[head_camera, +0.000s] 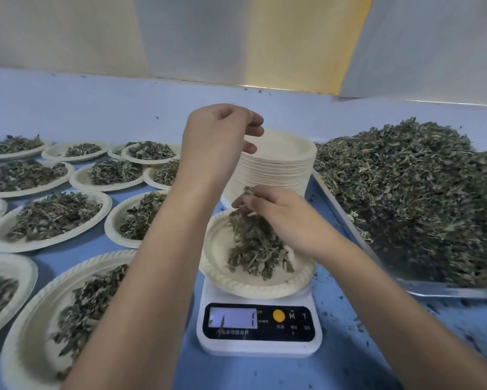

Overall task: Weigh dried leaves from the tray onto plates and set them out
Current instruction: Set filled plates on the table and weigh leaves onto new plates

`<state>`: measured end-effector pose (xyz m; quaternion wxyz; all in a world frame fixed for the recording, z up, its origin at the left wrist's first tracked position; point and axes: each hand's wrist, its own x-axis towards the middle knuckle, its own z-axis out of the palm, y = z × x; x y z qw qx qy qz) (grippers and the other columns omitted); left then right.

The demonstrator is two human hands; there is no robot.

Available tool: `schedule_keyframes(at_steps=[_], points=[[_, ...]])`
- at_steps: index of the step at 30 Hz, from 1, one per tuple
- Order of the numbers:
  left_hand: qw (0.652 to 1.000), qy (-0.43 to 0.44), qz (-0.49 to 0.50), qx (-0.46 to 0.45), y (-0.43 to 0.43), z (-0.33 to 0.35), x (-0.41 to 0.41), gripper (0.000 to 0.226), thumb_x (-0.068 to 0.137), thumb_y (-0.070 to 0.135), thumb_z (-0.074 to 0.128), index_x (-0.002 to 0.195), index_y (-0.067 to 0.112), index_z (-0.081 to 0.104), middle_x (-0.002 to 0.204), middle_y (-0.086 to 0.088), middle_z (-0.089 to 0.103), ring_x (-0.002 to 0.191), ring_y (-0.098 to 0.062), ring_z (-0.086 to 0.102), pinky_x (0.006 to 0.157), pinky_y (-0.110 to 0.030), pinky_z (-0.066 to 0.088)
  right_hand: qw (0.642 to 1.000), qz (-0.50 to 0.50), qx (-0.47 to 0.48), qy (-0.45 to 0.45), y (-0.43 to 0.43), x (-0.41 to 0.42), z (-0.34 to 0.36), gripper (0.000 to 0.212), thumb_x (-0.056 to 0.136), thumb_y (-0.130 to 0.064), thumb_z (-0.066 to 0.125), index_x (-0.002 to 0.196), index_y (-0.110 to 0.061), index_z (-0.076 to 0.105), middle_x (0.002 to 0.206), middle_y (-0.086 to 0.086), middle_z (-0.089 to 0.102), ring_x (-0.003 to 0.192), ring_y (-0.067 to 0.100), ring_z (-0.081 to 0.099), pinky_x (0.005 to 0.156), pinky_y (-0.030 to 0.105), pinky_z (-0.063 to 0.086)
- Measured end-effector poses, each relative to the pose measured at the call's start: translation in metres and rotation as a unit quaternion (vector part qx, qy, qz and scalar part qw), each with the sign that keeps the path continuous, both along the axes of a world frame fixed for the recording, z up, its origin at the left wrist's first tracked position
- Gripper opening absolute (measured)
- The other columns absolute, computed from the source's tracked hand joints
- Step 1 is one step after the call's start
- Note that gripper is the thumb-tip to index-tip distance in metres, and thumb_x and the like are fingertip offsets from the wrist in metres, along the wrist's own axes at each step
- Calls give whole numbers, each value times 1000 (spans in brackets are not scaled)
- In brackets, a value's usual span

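Two bare hands work over a white scale [259,344] on a blue bench [349,350]. The right hand [281,213] pinches a tuft of dried leaves [249,190] just above the plate [218,250] sitting on the scale, probably adjusting the portion to weight. The display [233,318] faces the person, its digits too blurred to read. The left hand [219,136] hovers higher, fingers loosely curled, nothing visible in it. The tray [447,291], heaped with leaves, lies to the right, close to the picking hand. A stack of empty plates [281,167] stands behind the scale, and filled plates [51,218] are spread out to the left.
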<state>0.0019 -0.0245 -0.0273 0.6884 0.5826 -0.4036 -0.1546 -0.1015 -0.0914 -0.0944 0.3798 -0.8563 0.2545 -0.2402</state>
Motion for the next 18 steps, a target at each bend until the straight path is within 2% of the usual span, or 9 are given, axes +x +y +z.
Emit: schedule_keyframes(at_steps=[2,4,7,10,13,18], points=[[1000,-1,1,1,0,0,0,23,89,14,50,76,16,69,73,4,72,49,-5,57,47,-9,39,998,0,50,-23,-2,-1,0,22,98,-26,47,89,-28,67,93,-11,72,91,-4,62,78,9,41],[1000,0,-1,3,0,-1,0,23,89,15,50,77,16,69,73,4,72,50,-5,58,47,-9,39,994,-15,83,-66,-4,0,1,24,99,-21,45,89,-23,66,96,-7,72,89,-5,63,73,7,41],[1000,2,-3,8,0,-2,-1,23,90,15,50,78,16,69,74,4,72,50,-5,58,47,-9,39,970,-54,165,-171,-5,2,0,27,101,-14,39,86,-14,61,86,1,68,82,7,62,75,18,47],[1000,0,-5,16,-1,-3,-3,23,90,16,50,78,17,69,76,4,73,50,-5,58,48,-10,39,939,-78,226,-247,-5,1,0,30,102,-10,35,81,-11,56,69,0,55,65,10,52,60,19,44],[1000,-2,-8,24,-1,-3,-4,23,90,16,49,79,17,69,77,4,73,50,-4,57,49,-11,40,922,-94,259,-271,-7,-1,0,32,99,-7,34,74,-11,54,61,-2,43,56,10,39,51,20,33],[1000,1,-16,24,-3,-5,-6,23,90,14,49,77,17,68,74,4,72,48,-5,56,46,-10,38,915,-85,280,-276,-6,-5,0,34,95,-16,33,62,-16,40,51,-7,25,51,11,19,42,21,19]])
